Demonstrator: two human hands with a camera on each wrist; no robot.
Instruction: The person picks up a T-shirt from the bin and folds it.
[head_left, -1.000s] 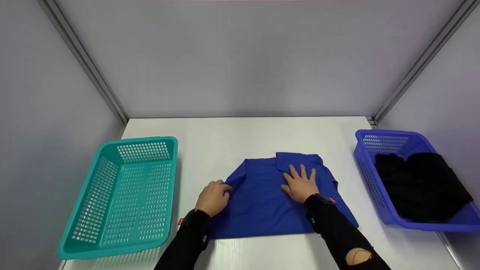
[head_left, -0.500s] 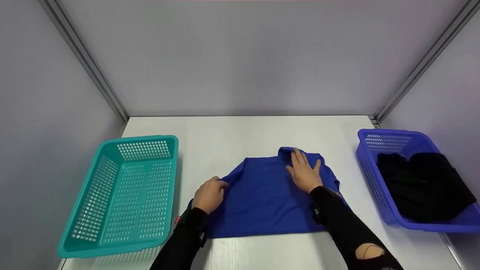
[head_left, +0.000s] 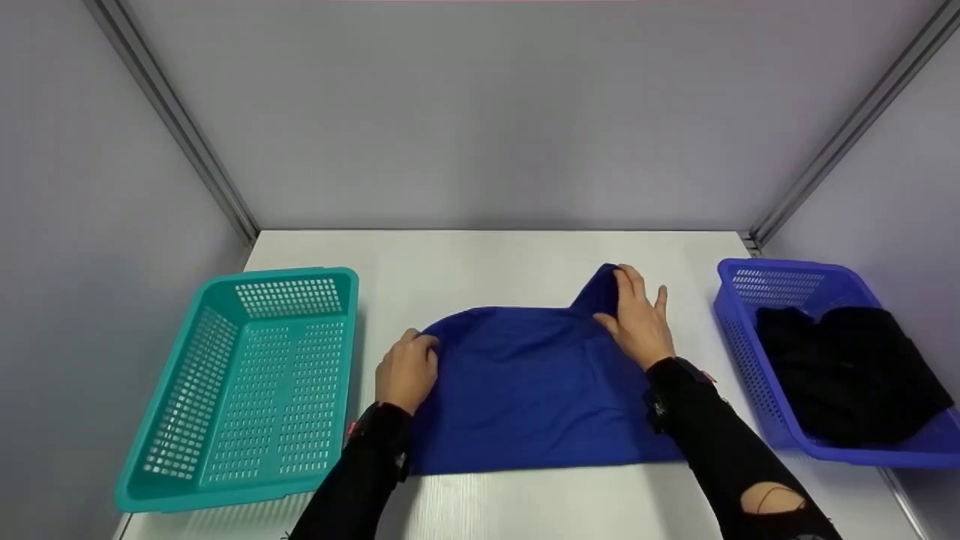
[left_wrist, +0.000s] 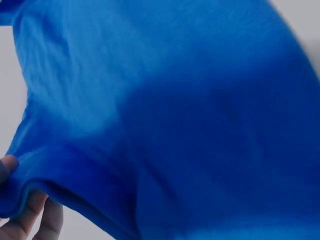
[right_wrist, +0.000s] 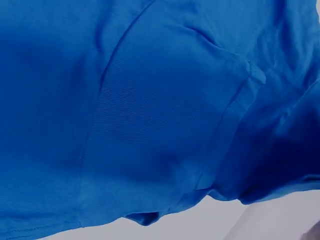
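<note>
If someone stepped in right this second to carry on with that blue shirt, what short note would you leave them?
Left hand: grips the left edge of the blue fabric shirt, lifted off the white table.
Right hand: grips the shirt's far right part, raised.
Shirt: middle of the table, near hem flat, far half held up.
Teal plastic basket at left holds nothing; blue plastic basket at right holds black clothing.
Done: shirt partly folded. Left: likely finishing the fold; it is in neither basket.

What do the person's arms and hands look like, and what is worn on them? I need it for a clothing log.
Both arms wear long black sleeves. The right sleeve has a torn hole near the forearm. Each wrist carries a dark strapped band with a small red mark: the left band and the right band. The left hand and right hand are bare, with no gloves.
</note>
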